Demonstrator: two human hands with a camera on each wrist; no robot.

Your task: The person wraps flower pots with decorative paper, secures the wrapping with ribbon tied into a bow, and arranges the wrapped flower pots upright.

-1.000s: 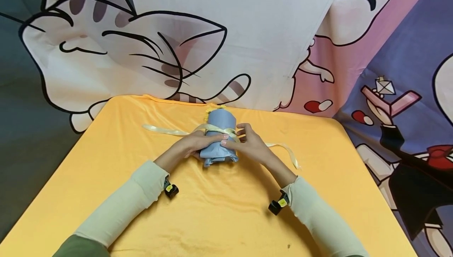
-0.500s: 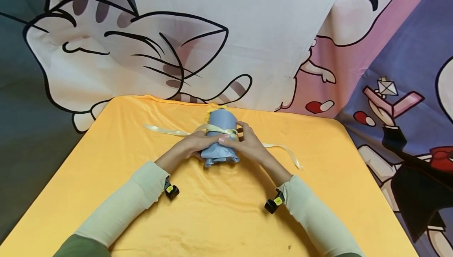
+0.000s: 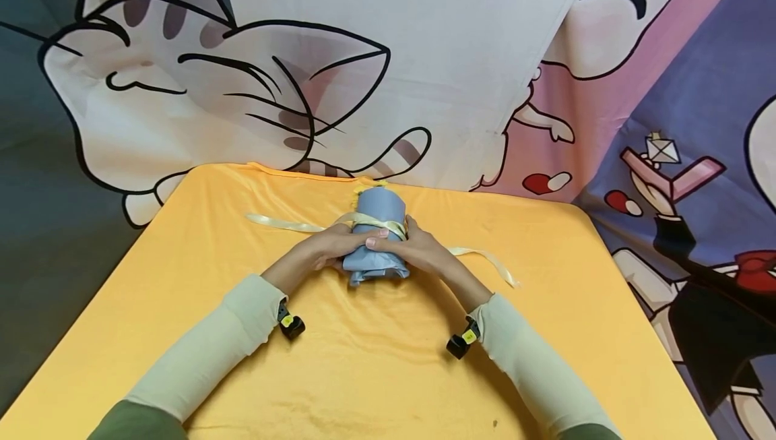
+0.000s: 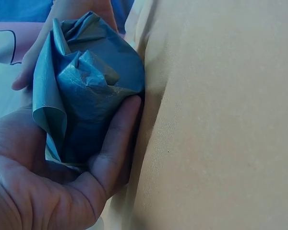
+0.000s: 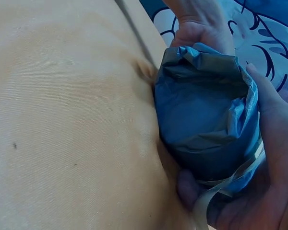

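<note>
A bundle wrapped in blue paper [image 3: 380,204] lies on the yellow cloth, its crumpled, folded end [image 4: 89,72] toward me. A pale yellow ribbon [image 3: 371,220] crosses round its middle, with loose tails to the left and right. My left hand [image 3: 332,244] grips the bundle from the left, thumb on top and fingers reaching under its side. From the right, my right hand [image 3: 421,249] grips it, thumb laid across the top close to the left thumb. In the right wrist view, the ribbon [image 5: 216,191] runs past my right fingers. The far end of the bundle shows small yellow bits.
The yellow cloth [image 3: 364,372] covers the table. Behind it hangs a white backdrop [image 3: 461,56] with a cartoon cat; pink and purple printed cloth [image 3: 667,110] stands at the right. The right ribbon tail [image 3: 488,258] lies on the table.
My right hand has moved slightly left and closed in on the bundle, its thumb sliding left over the paper. The left hand and the bundle stay nearly in place.
</note>
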